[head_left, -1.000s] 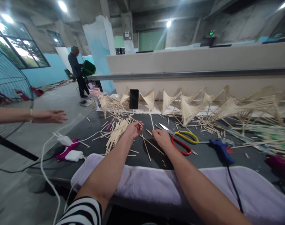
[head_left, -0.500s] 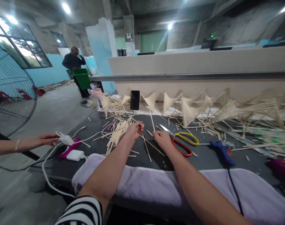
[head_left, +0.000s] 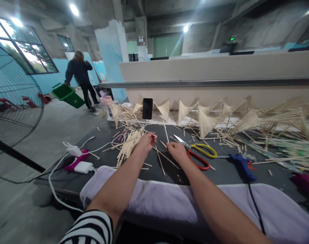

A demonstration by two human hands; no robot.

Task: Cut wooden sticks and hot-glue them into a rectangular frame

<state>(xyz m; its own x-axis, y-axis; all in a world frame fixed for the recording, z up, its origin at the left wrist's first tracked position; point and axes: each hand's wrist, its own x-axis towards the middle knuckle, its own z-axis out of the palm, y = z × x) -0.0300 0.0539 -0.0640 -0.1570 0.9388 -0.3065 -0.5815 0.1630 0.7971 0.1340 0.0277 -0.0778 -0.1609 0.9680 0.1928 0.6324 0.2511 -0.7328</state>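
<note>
My left hand (head_left: 147,141) is closed in a pinch above the table, beside a loose pile of thin wooden sticks (head_left: 130,144). A pale stick end shows at its fingertips; the rest is hidden by the fingers. My right hand (head_left: 177,150) is closed on the lower end of a thin wooden stick (head_left: 166,131), which points away from me. Right beside that hand lie scissors (head_left: 204,149) with one yellow and one red handle, blades spread. A few single sticks (head_left: 160,161) lie between and below my hands.
Twisted stick models (head_left: 207,120) line the back beside a standing phone (head_left: 147,108). A blue glue gun (head_left: 242,166) lies right, a purple power strip (head_left: 77,161) with white plugs left. A lilac towel (head_left: 159,196) covers the front edge. Beyond, a person (head_left: 79,73) holds a green bin (head_left: 68,96).
Another person's hand at the power strip has left the view. The person in the background has swung the green bin out to the left, tilted. My hands have hardly moved.
</note>
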